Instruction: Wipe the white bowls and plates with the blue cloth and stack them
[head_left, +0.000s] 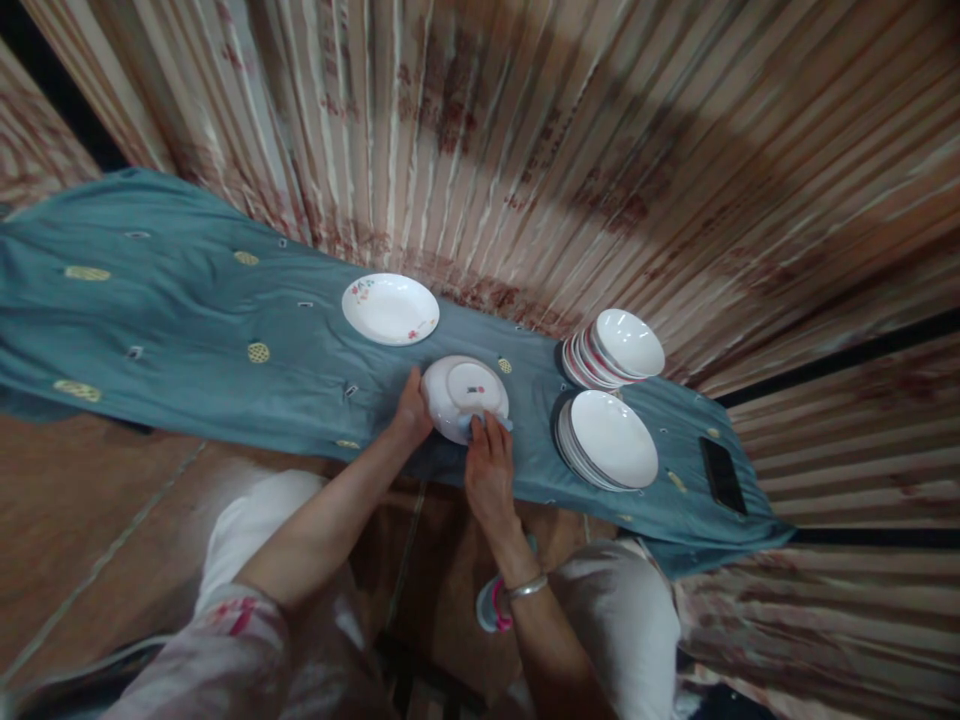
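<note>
We judge the step in hand to be wiping: our left grip (411, 412) grasps the bowl (461, 398) at its left side, while our right grip (491, 475) pinches what looks like a pale blue cloth (466, 423) against its near side. Most of the cloth is hidden under our fingers.

The bowl is near the middle of the worktop (187, 320), over its near half, just this side of the lone plate (390, 308) and apart from the stacked bowls (630, 345) and stacked plates (615, 440) to the right. We cannot tell whether its rim touches the worktop or is held just above it.

The next move, we think, calls for a steady left grip and light, even pressure from the right as the cloth works round the curve.

The bowl is upside down, its foot ring and small printed mark facing up, leaning slightly away and to the right. Being round, it shows no long axis; its central axis runs close to upright.
</note>
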